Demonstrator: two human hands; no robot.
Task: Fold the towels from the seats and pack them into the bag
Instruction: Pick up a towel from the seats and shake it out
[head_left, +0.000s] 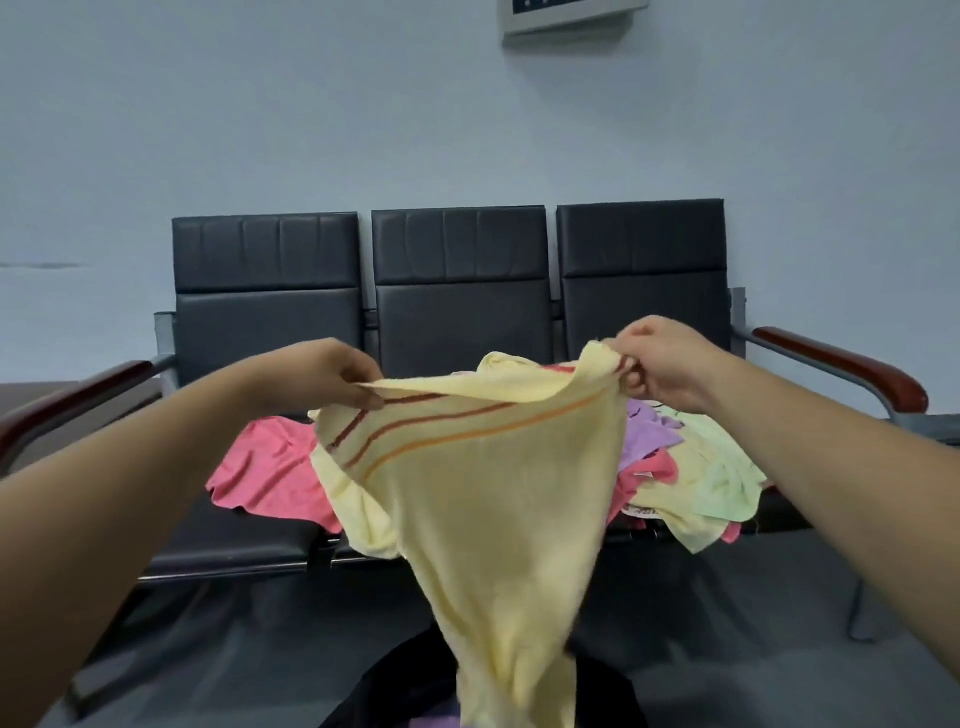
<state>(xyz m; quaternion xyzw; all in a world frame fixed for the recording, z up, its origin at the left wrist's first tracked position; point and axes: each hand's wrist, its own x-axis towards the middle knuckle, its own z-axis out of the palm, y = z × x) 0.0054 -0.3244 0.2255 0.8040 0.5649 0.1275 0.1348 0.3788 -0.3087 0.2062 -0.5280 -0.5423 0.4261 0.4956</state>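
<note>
Grip: our left hand (332, 375) and right hand (662, 364) each pinch the top edge of the yellow striped towel (493, 519), fingers curled onto the cloth.
Axis: the held edge runs side to side, and the rest hangs tapering towards the black bag (384, 691).
Material: soft, limp terry.
Behind: a pile of towels (691, 467) on the bench seats (234, 543).

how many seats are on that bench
3, side by side: the left seat, partly under a pink towel; the middle seat, behind the held yellow towel; the right seat, under a pile of towels.
</note>
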